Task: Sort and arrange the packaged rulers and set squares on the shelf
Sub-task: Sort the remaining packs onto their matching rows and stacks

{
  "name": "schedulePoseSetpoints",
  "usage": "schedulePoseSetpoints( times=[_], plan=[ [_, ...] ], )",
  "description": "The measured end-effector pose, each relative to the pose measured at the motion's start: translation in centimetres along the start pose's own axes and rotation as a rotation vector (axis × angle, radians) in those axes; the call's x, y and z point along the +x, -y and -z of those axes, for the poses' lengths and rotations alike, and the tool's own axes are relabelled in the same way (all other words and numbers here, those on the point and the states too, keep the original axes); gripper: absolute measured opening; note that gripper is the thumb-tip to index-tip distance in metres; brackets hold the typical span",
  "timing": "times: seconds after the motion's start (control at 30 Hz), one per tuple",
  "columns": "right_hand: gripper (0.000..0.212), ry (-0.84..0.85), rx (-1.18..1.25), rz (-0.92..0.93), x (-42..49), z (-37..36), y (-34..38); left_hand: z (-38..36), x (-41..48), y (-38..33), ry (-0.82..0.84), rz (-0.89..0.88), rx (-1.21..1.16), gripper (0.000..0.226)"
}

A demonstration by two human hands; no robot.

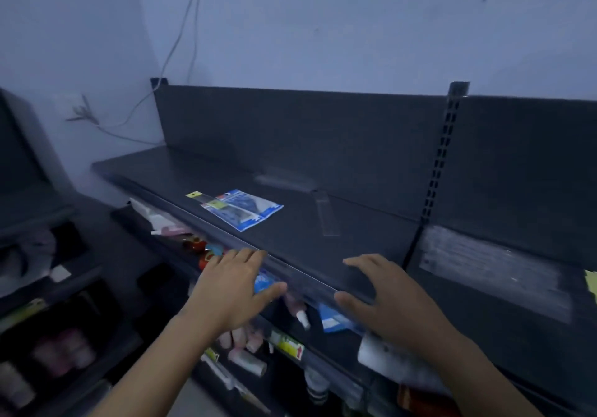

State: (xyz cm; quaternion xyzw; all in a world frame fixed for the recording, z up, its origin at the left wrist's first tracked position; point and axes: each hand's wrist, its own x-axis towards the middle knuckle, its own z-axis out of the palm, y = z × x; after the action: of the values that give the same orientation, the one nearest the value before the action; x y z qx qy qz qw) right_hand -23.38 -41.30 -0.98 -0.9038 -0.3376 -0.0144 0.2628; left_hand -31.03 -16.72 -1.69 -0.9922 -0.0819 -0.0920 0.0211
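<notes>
Grip empty: left hand [232, 287], right hand [399, 300], fingers spread, by near shelf [355, 255] edge. Farther back: one blue packet [247, 211], two clear rulers [327, 215].

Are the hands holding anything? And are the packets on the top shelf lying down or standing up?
left hand: open, fingers spread, holding nothing.
right hand: open, fingers spread, holding nothing.
blue packet: lying flat on the top shelf, askew.
yellow-tagged clear packet: lying flat, overlapping the blue packet's left corner.
clear ruler: lying flat, apart from the blue packet.
clear packets on the right section: lying flat; blurred.
</notes>
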Motion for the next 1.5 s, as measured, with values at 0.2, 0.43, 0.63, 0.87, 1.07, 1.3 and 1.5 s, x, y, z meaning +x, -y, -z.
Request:
schedulePoseSetpoints(
  times=[0.2,0.43,0.63,0.87,1.07,1.3,1.5],
  plan=[
    [0.054,0.064,0.019,0.012,11.2,-4.9,1.3,-3.4,9.2,9.0,0.035,0.005,0.021,0.053],
    [0.052,0.187,-0.016,0.073,23.4,-10.0,4.5,-5.1,21.2,18.8,0.195,-0.026,-0.025,0.058],
    [0.040,0.348,-0.014,-0.011,28.8,-12.9,5.2,-7.3,26.8,21.6,0.249,-0.168,-0.431,0.058],
    [0.047,0.112,0.049,-0.366,28.8,-11.6,3.3,-8.4,32.7,18.6,0.376,-0.485,-0.481,0.074],
    [0.018,0.008,-0.005,-0.567,28.9,-12.1,4.9,-8.2,36.4,22.4,0.609,-0.698,-0.459,0.057],
    [0.048,0.007,-0.073,-0.542,31.4,-13.7,6.9,-8.5,38.0,25.2,0.752,-0.670,-0.400,0.037],
    [0.082,0.006,-0.030,-0.543,33.1,-15.0,7.2,-7.5,39.8,27.9,0.784,-0.737,-0.352,0.026]
  ],
)
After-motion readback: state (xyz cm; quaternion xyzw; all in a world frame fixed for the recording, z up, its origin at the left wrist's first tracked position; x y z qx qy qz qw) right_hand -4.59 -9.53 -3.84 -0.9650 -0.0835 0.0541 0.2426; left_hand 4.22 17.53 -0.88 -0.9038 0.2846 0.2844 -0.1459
